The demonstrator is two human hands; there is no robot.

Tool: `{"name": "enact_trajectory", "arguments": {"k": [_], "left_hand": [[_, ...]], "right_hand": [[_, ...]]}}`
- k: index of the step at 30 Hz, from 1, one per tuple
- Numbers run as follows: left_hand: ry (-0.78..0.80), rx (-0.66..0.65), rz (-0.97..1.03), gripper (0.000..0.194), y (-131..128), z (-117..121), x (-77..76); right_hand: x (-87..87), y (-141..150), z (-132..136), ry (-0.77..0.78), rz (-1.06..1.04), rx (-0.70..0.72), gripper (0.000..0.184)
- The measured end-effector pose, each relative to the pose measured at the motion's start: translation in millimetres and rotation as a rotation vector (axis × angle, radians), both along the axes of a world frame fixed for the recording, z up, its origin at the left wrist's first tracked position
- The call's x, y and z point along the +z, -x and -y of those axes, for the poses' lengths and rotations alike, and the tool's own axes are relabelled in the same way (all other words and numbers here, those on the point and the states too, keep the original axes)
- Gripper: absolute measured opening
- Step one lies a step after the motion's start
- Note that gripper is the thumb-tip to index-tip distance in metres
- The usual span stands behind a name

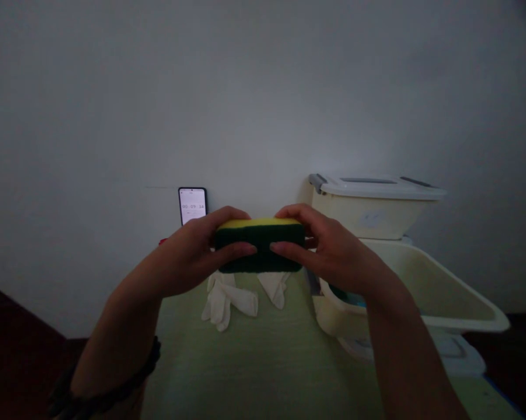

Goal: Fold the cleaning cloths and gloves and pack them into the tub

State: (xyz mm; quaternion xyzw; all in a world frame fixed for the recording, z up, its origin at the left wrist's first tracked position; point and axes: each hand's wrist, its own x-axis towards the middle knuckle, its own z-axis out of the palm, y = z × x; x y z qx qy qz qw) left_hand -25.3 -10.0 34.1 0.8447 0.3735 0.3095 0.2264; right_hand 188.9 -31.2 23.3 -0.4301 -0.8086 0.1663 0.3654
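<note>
A sponge [263, 259] with a dark green face and a yellow layer along its top edge is held up over the table. My left hand [197, 248] grips its left end, thumb pressed on the green face and fingers behind. At the other end my right hand [326, 245] holds it the same way, the two thumbtips close together. Beneath the sponge, white gloves [221, 300] lie on the green tabletop [254, 361], partly hidden by it.
A phone [192, 204] showing a timer leans against the wall, behind my left hand. To the right stands an open cream bin [455, 291] with bluish items inside. Behind it is a lidded box [363, 213] with grey latches.
</note>
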Motion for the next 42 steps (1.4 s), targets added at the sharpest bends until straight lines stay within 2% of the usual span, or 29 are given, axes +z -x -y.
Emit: {"name": "enact_trajectory", "arguments": {"k": [5, 8, 12, 14, 17, 19, 21, 23, 27, 31, 35, 38, 42], "left_hand": [[0.02, -0.057, 0.049, 0.022, 0, 4, 1.4], [0.067, -0.015, 0.119, 0.023, -4, 2, 0.2], [0.167, 0.163, 0.307, 0.033, -14, -6, -3.1], [0.193, 0.2, 0.376, 0.037, -19, -9, -4.4], [0.244, 0.151, 0.439, 0.037, -20, -7, -4.7], [0.333, 0.036, 0.453, 0.037, -18, -4, -3.8], [0.421, -0.094, 0.448, 0.036, -13, 0, -2.7], [0.456, -0.162, 0.415, 0.035, -9, 1, -2.3], [0.454, -0.146, 0.308, 0.04, -6, -3, -6.3], [0.463, -0.168, 0.243, 0.05, -10, -7, -12.4], [0.415, -0.131, 0.209, 0.043, -19, -6, -15.3], [0.31, -0.076, 0.17, 0.044, -28, -6, -18.1], [0.285, -0.11, 0.241, 0.039, -43, -5, -24.8]], "right_hand": [[5.8, 2, 4, -0.072, 0.046, 0.074, 0.022], [4.8, 1, 4, -0.085, -0.013, 0.02, 0.022], [3.9, -7, 4, -0.098, -0.141, -0.003, 0.044], [5.0, -11, 5, -0.097, -0.14, 0.022, 0.056], [5.8, -13, 5, -0.139, -0.1, -0.012, 0.066], [5.3, -13, 4, -0.157, -0.105, -0.048, 0.063], [4.6, -15, 2, -0.102, -0.146, -0.049, 0.059], [4.4, -19, 0, -0.021, -0.187, -0.014, 0.057], [4.8, -26, 1, 0.057, -0.187, 0.032, 0.056], [4.0, -26, -1, 0.245, -0.296, 0.131, 0.063], [2.3, -26, -5, 0.288, -0.432, 0.168, 0.05], [2.0, -27, -2, 0.287, -0.285, 0.091, 0.056], [2.8, -31, 12, 0.052, 0.078, -0.062, 0.06]]}}
